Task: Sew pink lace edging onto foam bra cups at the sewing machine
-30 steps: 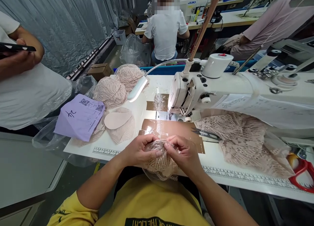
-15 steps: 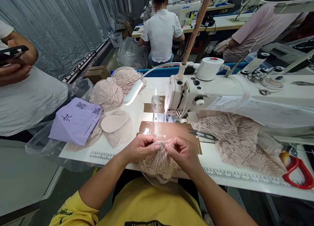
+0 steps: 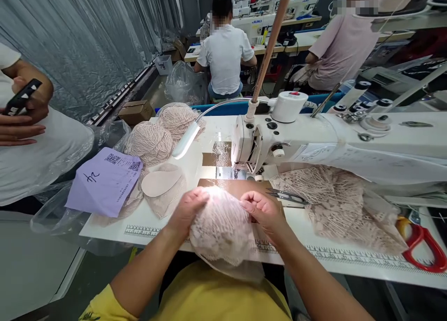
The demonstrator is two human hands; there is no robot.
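Observation:
A pale pink lace cup (image 3: pixel 221 230) hangs between my hands at the table's front edge, its top rim brightly lit. My left hand (image 3: pixel 190 209) pinches the rim on the left. On the right, my right hand (image 3: pixel 263 211) holds the edge between thumb and fingers. The lower part of the lace droops toward my lap and is blurred by motion. Just beyond it stands the sewing machine (image 3: pixel 249 142), with a brown board (image 3: pixel 237 186) taped in front of the needle area. Thread snips (image 3: pixel 288 196) rest right of my right hand.
Lace cups (image 3: pixel 150 142) and a smooth oval pad (image 3: pixel 161 182) sit left, beside a purple paper slip (image 3: pixel 104 181). Lace fabric (image 3: pixel 345 209) and red-handled scissors (image 3: pixel 424 249) lie right. A lamp (image 3: pixel 188 137) arches over the table. A person holding a phone (image 3: pixel 23 97) stands left; others sit ahead.
My hands have moved apart, spreading the lace rim that was gathered between them. The cup now faces up more openly. The camera view has shifted slightly.

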